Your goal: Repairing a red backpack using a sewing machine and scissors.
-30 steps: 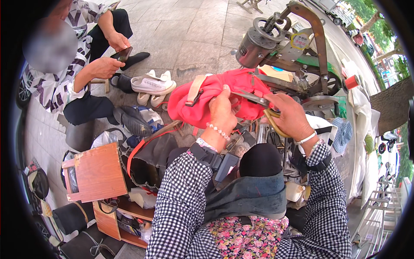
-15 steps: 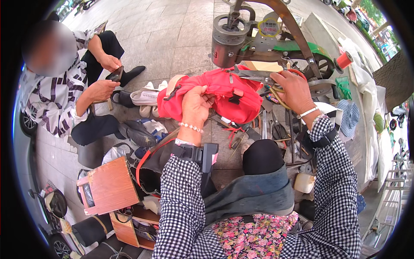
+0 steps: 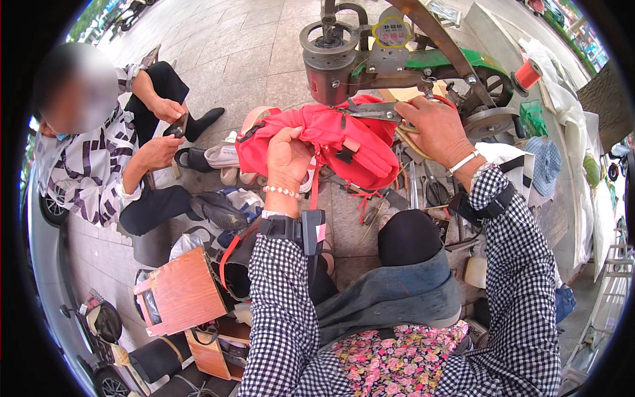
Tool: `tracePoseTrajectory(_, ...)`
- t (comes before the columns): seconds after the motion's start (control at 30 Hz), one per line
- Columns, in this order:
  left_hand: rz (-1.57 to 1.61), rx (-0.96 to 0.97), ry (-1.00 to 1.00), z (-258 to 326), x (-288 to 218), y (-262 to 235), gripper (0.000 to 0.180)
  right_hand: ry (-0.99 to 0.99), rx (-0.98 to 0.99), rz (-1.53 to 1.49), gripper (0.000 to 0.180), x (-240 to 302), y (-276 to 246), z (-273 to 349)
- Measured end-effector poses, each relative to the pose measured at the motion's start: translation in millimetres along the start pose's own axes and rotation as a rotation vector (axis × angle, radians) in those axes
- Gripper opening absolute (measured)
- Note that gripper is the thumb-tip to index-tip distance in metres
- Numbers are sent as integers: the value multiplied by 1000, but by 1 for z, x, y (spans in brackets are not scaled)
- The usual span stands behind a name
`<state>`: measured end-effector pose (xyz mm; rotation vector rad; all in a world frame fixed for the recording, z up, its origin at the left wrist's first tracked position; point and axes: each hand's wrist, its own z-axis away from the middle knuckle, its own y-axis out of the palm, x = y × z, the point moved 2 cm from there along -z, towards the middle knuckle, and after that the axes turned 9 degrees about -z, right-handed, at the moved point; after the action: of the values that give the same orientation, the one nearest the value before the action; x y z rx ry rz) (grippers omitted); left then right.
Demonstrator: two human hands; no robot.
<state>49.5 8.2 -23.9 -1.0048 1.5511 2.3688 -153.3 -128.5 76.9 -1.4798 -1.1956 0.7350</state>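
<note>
Red bag point(image 3: 360, 152), held up before you over the tools point(image 3: 433, 192) on the paving, just below the sewing machine's metal cylinder point(image 3: 329, 69) as you look down. Your left grip point(image 3: 289, 162) is closed on a gathered fold at the bag's left part; your right grip point(image 3: 433, 129) is closed around the scissors point(image 3: 377, 111), whose blades lie at the bag's upper edge (whether they bite into cloth cannot be told).

Handling, as judged from the folds: expect a light, limp fabric body that sags between supports, not fragile, and unlikely to slip once bunched. Take hold of a thick fold or seam near the place being worked, so that the cloth stays taut; the black buckle point(image 3: 345, 156) is probably the stiffest spot, and a loose one to hold by. Keep your left fingers clear of the blades.

Compared with one second earlier: the blades, then pointing close to your left thumb, now lie farther from it; the buckled side has turned into view; and a red strip point(image 3: 315, 190) hangs more plainly beside your left wrist.
</note>
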Motion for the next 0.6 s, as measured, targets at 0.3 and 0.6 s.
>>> tracePoseTrajectory(0.3, 62, 70, 26, -1, -3, 0, 17, -3, 34, -23, 45, 4, 2, -1)
tracePoseTrajectory(0.6, 33, 37, 59, 1, -7, 6, 16, -34, -86, -134, 50, 12, 8, -5)
